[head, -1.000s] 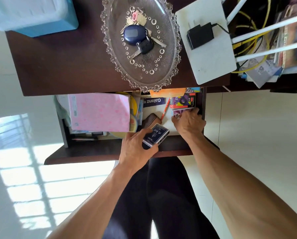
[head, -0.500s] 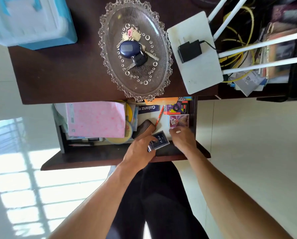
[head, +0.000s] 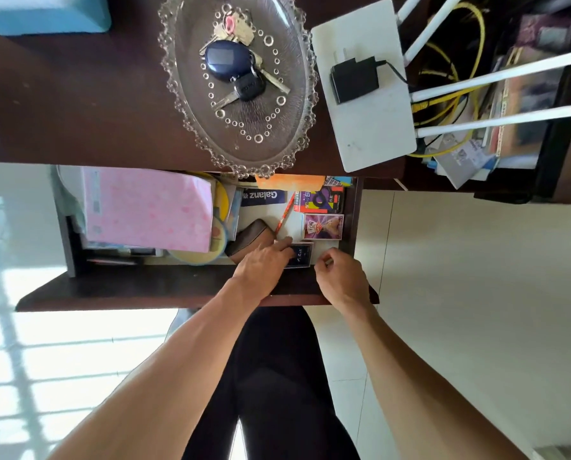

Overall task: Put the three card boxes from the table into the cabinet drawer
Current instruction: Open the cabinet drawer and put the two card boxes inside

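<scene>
The cabinet drawer [head: 191, 288] stands pulled out under the dark table top. Three card boxes lie along its right side. A red and black box [head: 320, 201] is farthest back. A purple box [head: 324, 226] lies in front of it. The dark blue box [head: 301, 255] rests at the drawer's front with my left hand [head: 264, 265] pressing down on it, fingers over its left part. My right hand [head: 342, 280] hovers just right of that box with fingers curled and nothing in them.
The drawer also holds a pink paper sheet [head: 148, 209], a brown case [head: 249, 239], a red pencil [head: 285, 212] and a Galanz booklet [head: 262, 196]. On the table stand a glass dish [head: 297, 104] with keys, a white router [head: 370, 107] and a blue bin [head: 45, 14].
My left hand has carried the dark blue box forward and set it down flat at the drawer's front. My right hand let go of the purple box and pulled back toward the drawer's front edge.
</scene>
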The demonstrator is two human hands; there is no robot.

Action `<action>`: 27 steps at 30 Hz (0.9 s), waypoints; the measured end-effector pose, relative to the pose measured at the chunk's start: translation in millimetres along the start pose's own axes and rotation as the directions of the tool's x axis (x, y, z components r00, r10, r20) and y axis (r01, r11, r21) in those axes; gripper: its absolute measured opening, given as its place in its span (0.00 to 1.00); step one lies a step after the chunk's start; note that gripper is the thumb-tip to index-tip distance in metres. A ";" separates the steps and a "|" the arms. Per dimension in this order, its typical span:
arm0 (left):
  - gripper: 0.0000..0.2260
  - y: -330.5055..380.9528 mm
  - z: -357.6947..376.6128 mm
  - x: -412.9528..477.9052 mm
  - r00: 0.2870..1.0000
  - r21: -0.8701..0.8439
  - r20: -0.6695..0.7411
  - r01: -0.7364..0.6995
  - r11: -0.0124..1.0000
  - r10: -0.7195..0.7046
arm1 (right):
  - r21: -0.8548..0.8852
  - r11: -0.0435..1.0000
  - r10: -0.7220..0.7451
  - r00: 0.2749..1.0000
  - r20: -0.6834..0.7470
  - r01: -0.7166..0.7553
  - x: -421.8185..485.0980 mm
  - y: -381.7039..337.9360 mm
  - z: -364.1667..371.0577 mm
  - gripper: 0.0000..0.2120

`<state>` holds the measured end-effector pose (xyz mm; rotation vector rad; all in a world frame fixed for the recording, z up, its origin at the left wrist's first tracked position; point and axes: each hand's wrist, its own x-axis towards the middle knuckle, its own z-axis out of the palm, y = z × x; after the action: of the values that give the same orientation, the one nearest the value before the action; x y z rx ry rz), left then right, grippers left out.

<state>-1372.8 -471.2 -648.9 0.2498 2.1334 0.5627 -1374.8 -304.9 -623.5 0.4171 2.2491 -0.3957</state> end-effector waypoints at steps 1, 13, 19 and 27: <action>0.22 -0.5 0.1 2.0 1.000 -0.004 0.009 -0.008 1.000 0.008 | 0.011 1.000 -0.002 1.000 0.001 0.002 0.0 0.5 1.0 0.07; 0.28 17.3 18.9 26.8 0.907 -0.799 0.202 0.371 0.473 -0.370 | -0.126 0.975 -0.195 0.977 -0.090 0.183 11.5 -4.5 -1.2 0.24; 0.27 19.1 28.7 35.8 0.895 -0.858 0.290 0.400 0.321 -0.338 | -0.292 0.928 -0.205 0.971 0.122 0.233 32.5 -13.6 -2.4 0.42; 0.33 17.7 24.2 45.9 0.899 -0.906 0.280 0.363 0.216 -0.337 | -0.333 0.923 -0.139 0.973 0.184 0.195 28.9 -20.1 2.8 0.39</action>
<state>-1380.4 -431.2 -685.5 -0.9126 1.3650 1.4221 -1399.5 -319.2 -644.3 0.0052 2.1484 -0.1037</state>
